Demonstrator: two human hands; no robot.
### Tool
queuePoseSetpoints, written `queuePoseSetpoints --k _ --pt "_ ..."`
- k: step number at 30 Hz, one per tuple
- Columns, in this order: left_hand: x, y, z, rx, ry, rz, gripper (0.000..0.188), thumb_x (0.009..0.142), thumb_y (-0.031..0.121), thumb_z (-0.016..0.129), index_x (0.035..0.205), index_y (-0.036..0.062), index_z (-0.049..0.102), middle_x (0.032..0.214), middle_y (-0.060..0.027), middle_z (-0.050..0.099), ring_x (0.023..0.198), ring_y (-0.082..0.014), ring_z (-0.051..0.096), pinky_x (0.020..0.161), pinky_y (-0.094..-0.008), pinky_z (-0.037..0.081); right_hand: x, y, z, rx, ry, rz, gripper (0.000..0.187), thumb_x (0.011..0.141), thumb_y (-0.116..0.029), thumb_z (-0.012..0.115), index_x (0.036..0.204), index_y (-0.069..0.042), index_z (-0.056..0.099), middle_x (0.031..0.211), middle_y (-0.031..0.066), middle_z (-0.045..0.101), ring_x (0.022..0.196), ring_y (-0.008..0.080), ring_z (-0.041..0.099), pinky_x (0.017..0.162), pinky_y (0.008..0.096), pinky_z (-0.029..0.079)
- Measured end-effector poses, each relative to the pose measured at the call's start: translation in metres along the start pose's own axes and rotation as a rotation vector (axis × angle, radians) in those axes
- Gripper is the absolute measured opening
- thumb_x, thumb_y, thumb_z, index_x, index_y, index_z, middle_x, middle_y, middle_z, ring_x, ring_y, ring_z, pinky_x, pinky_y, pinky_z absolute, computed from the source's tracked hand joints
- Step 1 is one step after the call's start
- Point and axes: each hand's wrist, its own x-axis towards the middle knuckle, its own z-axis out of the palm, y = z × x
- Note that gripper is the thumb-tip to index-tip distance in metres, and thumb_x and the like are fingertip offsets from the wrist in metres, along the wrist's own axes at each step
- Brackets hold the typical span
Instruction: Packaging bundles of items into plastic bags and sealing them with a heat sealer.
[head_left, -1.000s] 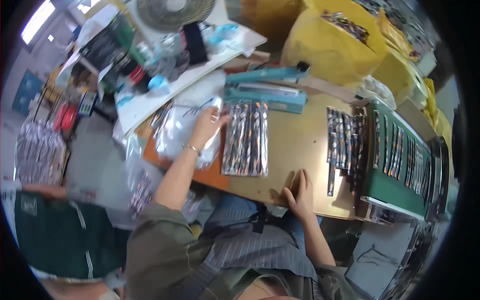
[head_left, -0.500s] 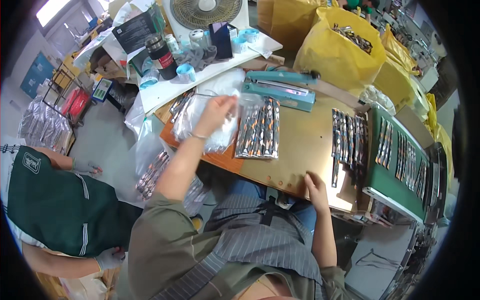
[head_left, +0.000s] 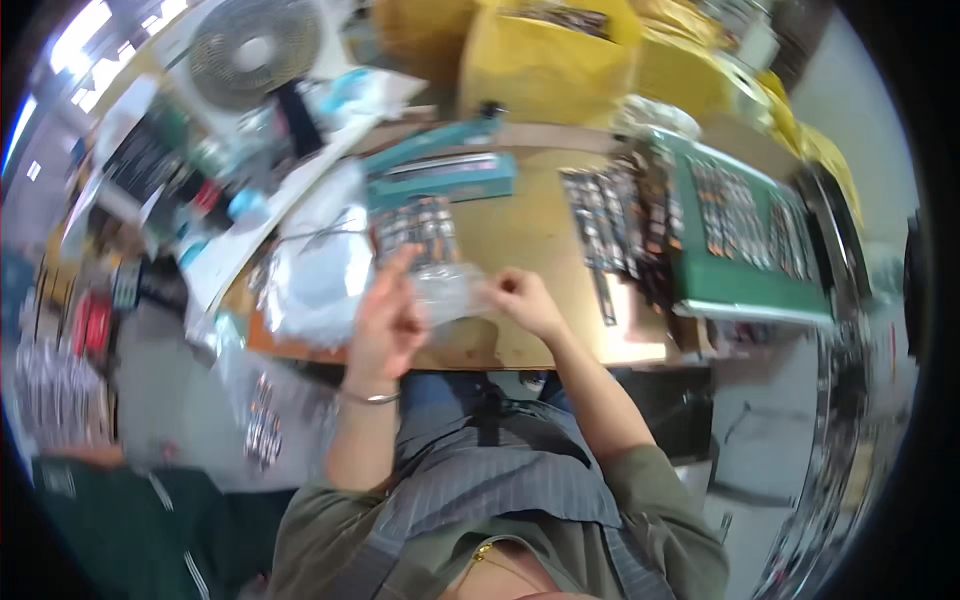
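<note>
A clear plastic bag (head_left: 450, 288) spreads at the near end of a row of dark, orange-patterned stick packets (head_left: 418, 230) on the table. My right hand (head_left: 522, 300) pinches the bag's right edge between thumb and fingers. On its left side is my left hand (head_left: 385, 322), blurred, with fingers stretched toward the packets and the bag. Whether those fingers press on the plastic is hard to see. Behind the row stands a teal hand sealer (head_left: 445, 178). A pile of clear bags (head_left: 320, 265) lies left of my left hand.
More stick packets (head_left: 605, 225) lie on the table's right, beside a green conveyor belt (head_left: 745, 285) carrying others. A white shelf (head_left: 290, 200) with a fan (head_left: 255, 50) stands back left. A yellow sack (head_left: 550, 60) is behind. A person in a dark green apron (head_left: 130, 520) is at lower left.
My right hand has come from the table's front edge to the bag. My left hand has drawn back toward me. The clear plastic now shows at the packets' near end, not their far end.
</note>
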Motion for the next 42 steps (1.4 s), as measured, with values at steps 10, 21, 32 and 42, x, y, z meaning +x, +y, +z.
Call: queuePoseSetpoints --k 10,21,32,42 --pt "0.078 -0.106 0.007 1.524 0.03 0.288 0.046 0.094 0.026 0.049 0.122 -0.01 0.047 0.127 -0.0247 0.049 0.121 -0.0334 0.044 0.105 -0.0388 0.031 -0.167 0.033 -0.145 -0.284 0.346 0.114 0.054 0.084 -0.041 0.063 0.122 -0.004 0.05 0.106 0.0132 0.062 0.096 0.0224 0.061 0.079 0.0343 0.05" --pt "0.125 -0.225 -0.045 2.069 -0.066 0.494 0.06 0.092 0.033 0.05 0.128 -0.0132 0.037 0.134 -0.0306 0.038 0.127 -0.0407 0.035 0.107 -0.0446 0.027 -0.63 0.144 -0.31 -0.988 1.921 1.244 0.075 0.082 -0.045 0.059 0.133 0.006 0.037 0.137 0.0274 0.037 0.126 0.042 0.037 0.105 0.0452 0.03" --pt "0.107 -0.205 -0.057 2.112 -0.047 0.556 0.052 0.093 0.027 0.049 0.127 -0.0126 0.04 0.13 -0.0306 0.042 0.124 -0.0408 0.038 0.107 -0.0436 0.026 -0.765 0.123 -0.367 -0.821 1.656 1.426 0.067 0.083 -0.058 0.05 0.114 0.001 0.054 0.126 0.0253 0.049 0.119 0.0409 0.043 0.1 0.048 0.034" --pt "0.112 -0.224 -0.034 1.894 0.325 0.362 0.06 0.092 0.039 0.046 0.127 -0.0098 0.041 0.131 -0.0303 0.041 0.124 -0.0424 0.038 0.105 -0.0438 0.03 -0.663 0.163 -0.42 -0.916 1.585 0.691 0.068 0.089 -0.054 0.047 0.116 0.008 0.055 0.102 0.0259 0.062 0.101 0.035 0.058 0.083 0.0426 0.045"
